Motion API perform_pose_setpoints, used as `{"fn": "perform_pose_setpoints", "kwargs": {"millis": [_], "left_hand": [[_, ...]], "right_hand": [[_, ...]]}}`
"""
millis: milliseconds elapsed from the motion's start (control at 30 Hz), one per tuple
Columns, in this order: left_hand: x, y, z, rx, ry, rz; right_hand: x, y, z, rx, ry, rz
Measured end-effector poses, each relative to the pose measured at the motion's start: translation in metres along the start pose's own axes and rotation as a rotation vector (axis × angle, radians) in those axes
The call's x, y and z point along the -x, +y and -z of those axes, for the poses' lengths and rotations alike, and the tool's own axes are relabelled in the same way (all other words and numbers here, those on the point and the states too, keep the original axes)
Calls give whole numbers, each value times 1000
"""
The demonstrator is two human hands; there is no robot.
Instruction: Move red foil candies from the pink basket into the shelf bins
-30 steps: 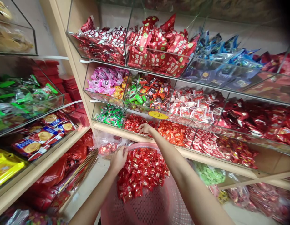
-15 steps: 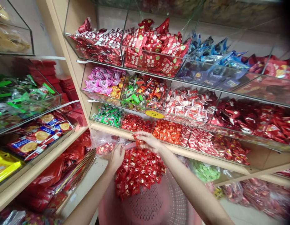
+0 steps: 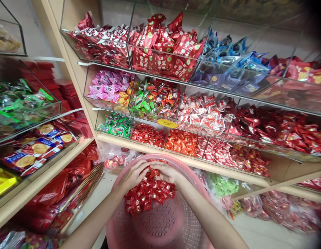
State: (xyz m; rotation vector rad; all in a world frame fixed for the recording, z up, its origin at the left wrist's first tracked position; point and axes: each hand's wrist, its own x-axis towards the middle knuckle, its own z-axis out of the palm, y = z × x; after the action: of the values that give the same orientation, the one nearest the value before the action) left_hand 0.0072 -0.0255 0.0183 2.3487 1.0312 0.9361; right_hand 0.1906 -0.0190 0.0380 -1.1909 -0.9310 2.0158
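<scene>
Both hands reach into a pink perforated plastic basket [image 3: 179, 228] on the far side of its floor, over a heap of red foil-wrapped candies [image 3: 143, 199]. My left hand [image 3: 135, 174] curls over the heap from the left, fingers bent around some candies. From the right, my right hand [image 3: 164, 172] cups candies in the same way, and its fingertips come close to the left ones. Candies show between the two hands. How many each hand holds is hidden.
Ahead rise wooden shelves with clear bins of wrapped sweets, among them red candies [image 3: 148, 135] and orange candies [image 3: 182, 142]. A yellow price tag [image 3: 167, 123] hangs on a bin front. Red bags [image 3: 50, 185] lie lower left; bagged goods [image 3: 285, 209] lie lower right.
Both hands have dropped from the shelf edge into the basket and closed around candies. A pinkish strip seen by the left fingers no longer shows. The view has shifted slightly.
</scene>
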Motion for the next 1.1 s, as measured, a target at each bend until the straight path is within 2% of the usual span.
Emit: {"fn": "perform_pose_setpoints", "kwargs": {"millis": [167, 367, 500, 633, 667, 733, 800, 867, 967, 1100], "left_hand": [[-1, -1, -3, 92, -29, 44], [-4, -2, -8, 262, 77, 170], [-5, -1, -10, 306, 51, 228], [-8, -5, -10, 468, 133, 309], [-9, -7, -11, 519, 157, 336], [-10, -12, -11, 615, 180, 408], [-9, -17, -12, 696, 158, 475], [-8, -18, -12, 754, 124, 508], [-7, -17, -11, 796, 98, 508], [-8, -14, -11, 855, 127, 491]], "right_hand": [[1, 1, 0, 36, -24, 11], [3, -1, -7, 77, 42, 34], [0, 3, -10, 124, 13, 52], [-3, 5, -11, 236, 1, 60], [-3, 5, -11, 306, 44, 95], [-2, 3, -10, 534, 194, 254], [1, 1, -11, 850, 348, 473], [5, -1, -14, 1160, 410, 609], [9, -2, -22, 1470, 366, 609], [9, 1, -32, 1634, 298, 520]]}}
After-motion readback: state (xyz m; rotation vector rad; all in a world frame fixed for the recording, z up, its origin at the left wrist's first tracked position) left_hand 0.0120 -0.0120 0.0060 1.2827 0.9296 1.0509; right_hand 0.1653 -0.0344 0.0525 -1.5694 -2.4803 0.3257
